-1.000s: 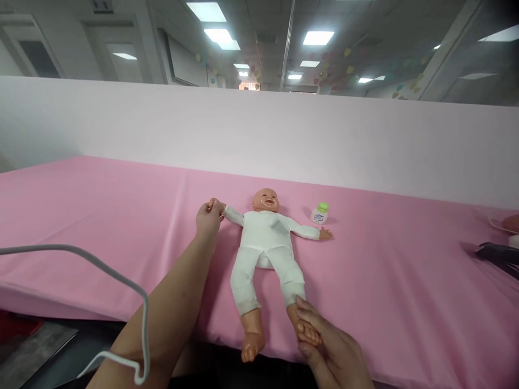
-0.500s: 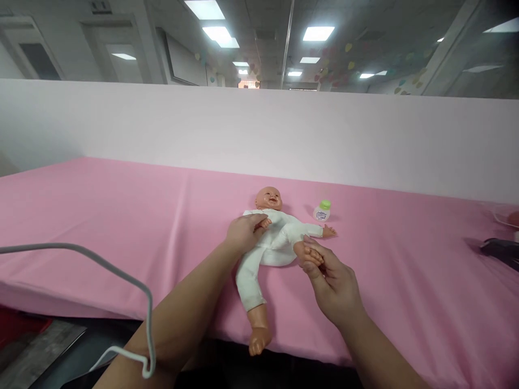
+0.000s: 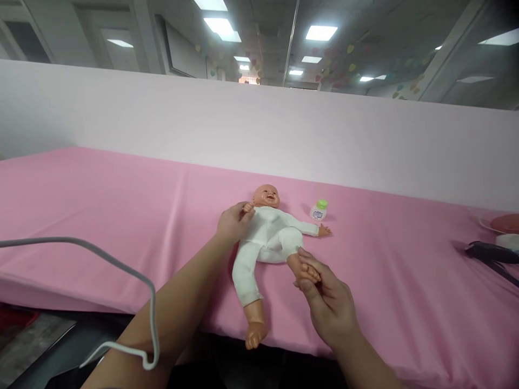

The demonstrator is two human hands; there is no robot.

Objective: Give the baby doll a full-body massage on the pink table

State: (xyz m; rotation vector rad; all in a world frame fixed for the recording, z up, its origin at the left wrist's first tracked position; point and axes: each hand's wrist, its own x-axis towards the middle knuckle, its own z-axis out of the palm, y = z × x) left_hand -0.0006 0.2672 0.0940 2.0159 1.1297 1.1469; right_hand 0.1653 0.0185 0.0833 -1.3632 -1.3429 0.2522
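Observation:
A baby doll (image 3: 268,227) in a white cloth suit lies on its back on a pink-covered table (image 3: 121,205), head toward the far wall. My left hand (image 3: 234,222) is closed around the doll's arm at the left of the view, and the doll's small hand shows above my fingers. Lower and to the right, my right hand (image 3: 329,297) grips the doll's foot (image 3: 308,272), thumb on one side and fingers on the other, with that leg raised and bent. The doll's other leg stretches toward the table's near edge, its bare foot (image 3: 255,335) at the brink.
A small clear bottle (image 3: 318,210) with a green cap stands right of the doll's head. At the far right lie a black object (image 3: 488,252) and a pinkish dish (image 3: 505,222). A grey cable (image 3: 152,302) loops over my left forearm. A white wall (image 3: 259,124) borders the back.
My left hand has moved the doll's arm outward, from over the chest to beside the shoulder. My right hand has drawn the held foot slightly down, toward me. The view has shifted a little.

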